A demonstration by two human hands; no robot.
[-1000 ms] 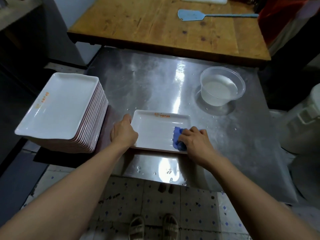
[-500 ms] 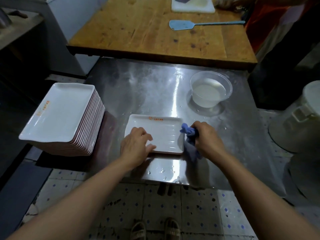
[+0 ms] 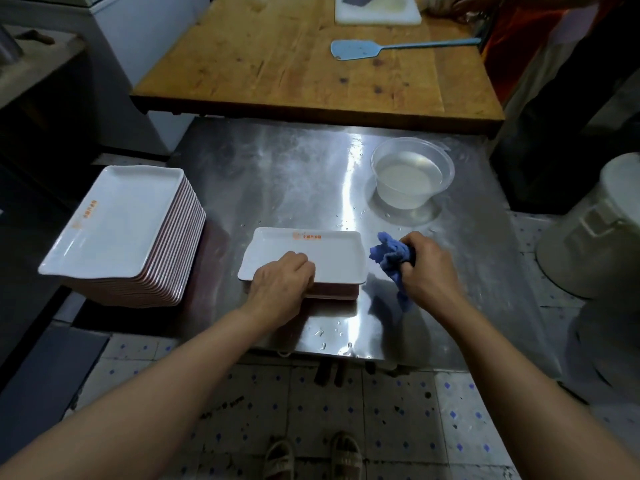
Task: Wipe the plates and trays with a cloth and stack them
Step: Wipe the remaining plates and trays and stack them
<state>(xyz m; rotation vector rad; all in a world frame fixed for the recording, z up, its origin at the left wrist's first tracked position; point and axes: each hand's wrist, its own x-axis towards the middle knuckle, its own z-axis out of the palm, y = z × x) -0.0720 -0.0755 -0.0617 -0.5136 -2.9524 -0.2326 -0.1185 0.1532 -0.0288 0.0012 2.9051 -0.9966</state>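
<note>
The left hand (image 3: 282,284) covers the plate's (image 3: 332,258) near-left corner. The plate's orange print (image 3: 307,236) is too small to read. The bucket (image 3: 595,230) runs off the right edge.

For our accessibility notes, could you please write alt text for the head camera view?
A person's left hand grips the near edge of a white rectangular tray on a wet steel table, while the right hand holds a bunched blue cloth beside it. A tall stack of matching trays sits to the left; a clear bowl of water stands behind.
</note>
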